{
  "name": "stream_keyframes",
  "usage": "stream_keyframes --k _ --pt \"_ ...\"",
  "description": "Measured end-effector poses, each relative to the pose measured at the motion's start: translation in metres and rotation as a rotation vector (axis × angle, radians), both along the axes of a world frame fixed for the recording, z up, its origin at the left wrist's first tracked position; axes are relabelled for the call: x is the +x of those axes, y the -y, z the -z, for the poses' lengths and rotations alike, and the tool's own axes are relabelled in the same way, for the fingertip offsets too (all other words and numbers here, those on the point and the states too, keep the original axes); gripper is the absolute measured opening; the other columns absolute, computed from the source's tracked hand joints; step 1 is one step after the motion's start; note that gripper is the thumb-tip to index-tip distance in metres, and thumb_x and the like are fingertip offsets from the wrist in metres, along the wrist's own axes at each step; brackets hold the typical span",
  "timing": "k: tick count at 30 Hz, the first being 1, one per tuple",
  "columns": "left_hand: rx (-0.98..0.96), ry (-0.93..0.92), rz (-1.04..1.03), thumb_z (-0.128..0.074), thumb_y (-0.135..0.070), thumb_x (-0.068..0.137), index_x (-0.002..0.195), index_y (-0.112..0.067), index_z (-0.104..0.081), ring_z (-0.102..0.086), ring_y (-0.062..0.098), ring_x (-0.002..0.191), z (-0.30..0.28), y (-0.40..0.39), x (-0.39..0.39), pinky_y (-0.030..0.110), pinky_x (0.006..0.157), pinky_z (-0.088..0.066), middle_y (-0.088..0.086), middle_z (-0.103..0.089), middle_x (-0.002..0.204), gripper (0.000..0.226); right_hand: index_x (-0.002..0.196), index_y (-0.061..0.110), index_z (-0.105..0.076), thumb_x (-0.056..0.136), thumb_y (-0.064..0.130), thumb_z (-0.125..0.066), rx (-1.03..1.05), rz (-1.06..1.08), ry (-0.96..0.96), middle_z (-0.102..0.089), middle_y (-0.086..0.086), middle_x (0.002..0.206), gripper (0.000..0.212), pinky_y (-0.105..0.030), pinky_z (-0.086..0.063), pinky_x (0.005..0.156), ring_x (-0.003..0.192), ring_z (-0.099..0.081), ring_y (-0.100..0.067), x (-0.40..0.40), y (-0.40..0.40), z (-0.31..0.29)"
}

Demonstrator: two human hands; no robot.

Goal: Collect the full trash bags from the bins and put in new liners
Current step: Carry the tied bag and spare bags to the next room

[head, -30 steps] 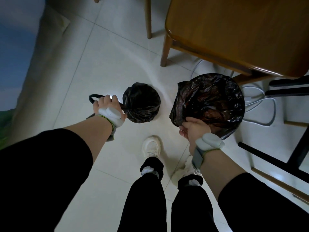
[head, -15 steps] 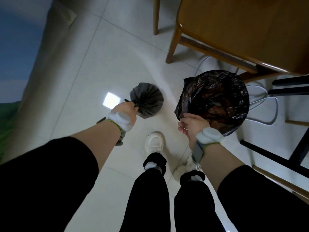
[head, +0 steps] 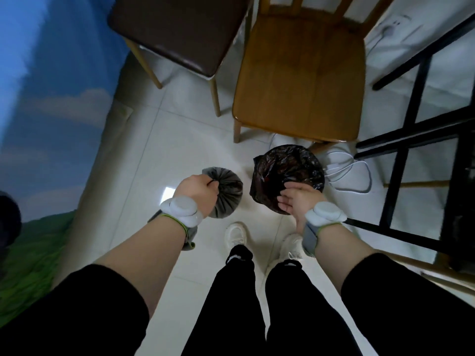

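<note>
We see the left hand fisted around the gathered neck of a tied grey trash bag, which hangs above the white tiled floor. The right hand is spread, fingers relaxed, resting on the near rim of the new black liner that lines the bin beside it. The bin stands on the floor just in front of the wooden chair, with white cables lying to its right. Both wrists carry white sensor bands.
</note>
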State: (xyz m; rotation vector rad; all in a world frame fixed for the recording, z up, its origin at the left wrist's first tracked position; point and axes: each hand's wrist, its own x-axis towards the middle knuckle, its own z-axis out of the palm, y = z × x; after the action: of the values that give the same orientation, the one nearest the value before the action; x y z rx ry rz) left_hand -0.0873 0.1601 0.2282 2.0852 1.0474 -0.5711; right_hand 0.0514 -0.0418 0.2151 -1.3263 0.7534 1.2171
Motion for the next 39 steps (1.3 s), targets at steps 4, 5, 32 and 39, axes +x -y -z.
stream_keyframes --k 4,5,32,39 --pt "-0.007 0.123 0.033 -0.047 -0.029 0.094 0.091 -0.01 -0.069 -0.061 0.032 0.088 -0.091 0.026 0.018 0.032 0.076 -0.048 0.011 -0.069 0.092 0.03 0.101 0.003 -0.046 0.096 -0.004 -0.035 -0.005 0.107 0.088 -0.061 -0.012 0.049 0.014 -0.026 -0.05 0.038 0.035 -0.058 -0.02 0.007 0.021 -0.071" --pt "-0.005 0.132 0.027 -0.048 -0.029 0.093 0.09 -0.01 -0.07 -0.061 0.031 0.088 -0.099 0.03 0.021 0.032 0.077 -0.049 0.01 -0.069 0.092 0.029 0.106 0.002 -0.046 0.096 -0.005 -0.036 0.001 0.098 0.106 -0.062 -0.012 0.049 0.015 -0.026 -0.051 0.038 0.035 -0.059 -0.02 0.007 0.021 -0.074" --pt "-0.002 0.47 0.292 -0.053 -0.032 0.092 0.073 -0.018 -0.072 -0.045 0.011 0.051 -0.289 0.314 0.243 0.024 0.05 -0.032 -0.009 -0.054 0.055 0.031 0.122 0.025 -0.059 0.088 0.022 -0.055 -0.695 -0.214 1.037 -0.061 0.007 0.121 0.034 -0.026 -0.046 0.09 0.111 -0.058 -0.016 0.143 0.352 -0.265" --pt "0.01 0.418 0.285 -0.055 -0.031 0.09 0.062 -0.02 -0.07 -0.058 0.016 0.059 -0.29 0.398 0.302 0.028 0.057 -0.044 -0.001 -0.068 0.066 0.034 0.14 0.017 -0.04 0.089 0.02 -0.055 -0.918 -0.421 1.061 -0.029 0.002 0.153 0.054 -0.035 -0.031 0.11 0.142 -0.023 -0.019 0.232 0.451 -0.254"
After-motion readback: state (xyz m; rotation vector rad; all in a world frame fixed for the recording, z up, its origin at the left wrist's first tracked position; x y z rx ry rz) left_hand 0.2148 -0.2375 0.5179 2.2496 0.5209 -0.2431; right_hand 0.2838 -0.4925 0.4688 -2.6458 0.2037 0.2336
